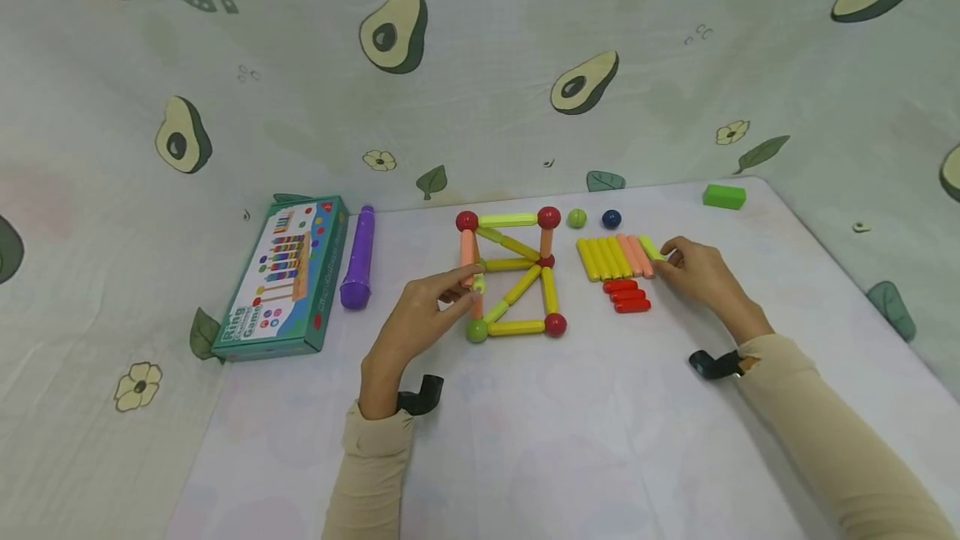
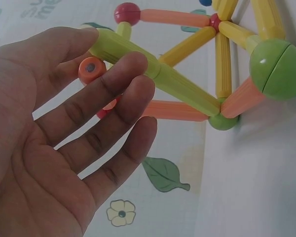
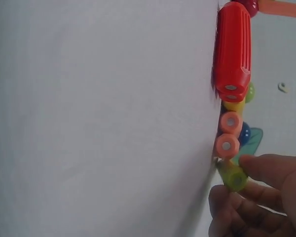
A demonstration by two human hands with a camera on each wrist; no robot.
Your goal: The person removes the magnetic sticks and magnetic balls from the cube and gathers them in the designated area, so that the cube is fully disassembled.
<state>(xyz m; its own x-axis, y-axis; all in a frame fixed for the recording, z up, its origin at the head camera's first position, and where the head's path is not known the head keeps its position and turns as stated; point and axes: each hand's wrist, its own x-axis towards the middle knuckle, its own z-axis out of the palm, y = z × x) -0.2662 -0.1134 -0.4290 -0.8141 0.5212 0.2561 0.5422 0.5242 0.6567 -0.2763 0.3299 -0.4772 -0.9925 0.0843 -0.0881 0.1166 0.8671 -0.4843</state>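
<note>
A magnetic frame of yellow, lime-green and salmon sticks (image 1: 517,327), joined by balls, stands on the table. My left hand (image 1: 416,319) is at the frame's left side, with thumb and index finger around the upper end of a lime-green stick (image 2: 187,90). Beside those fingers shows the bare end of a salmon stick (image 2: 92,70); the other left fingers are spread. On the right, my right hand (image 1: 697,272) pinches a short lime-green stick (image 3: 233,177) between thumb and fingers, next to two salmon sticks (image 1: 635,257).
Several yellow sticks (image 1: 604,258) lie in a row beside the salmon ones, with three red sticks (image 1: 628,297) in front. Behind are a green ball (image 1: 577,218) and a blue ball (image 1: 612,219). A green block (image 1: 724,197), a purple tube (image 1: 360,257) and a game box (image 1: 281,282) stand farther out.
</note>
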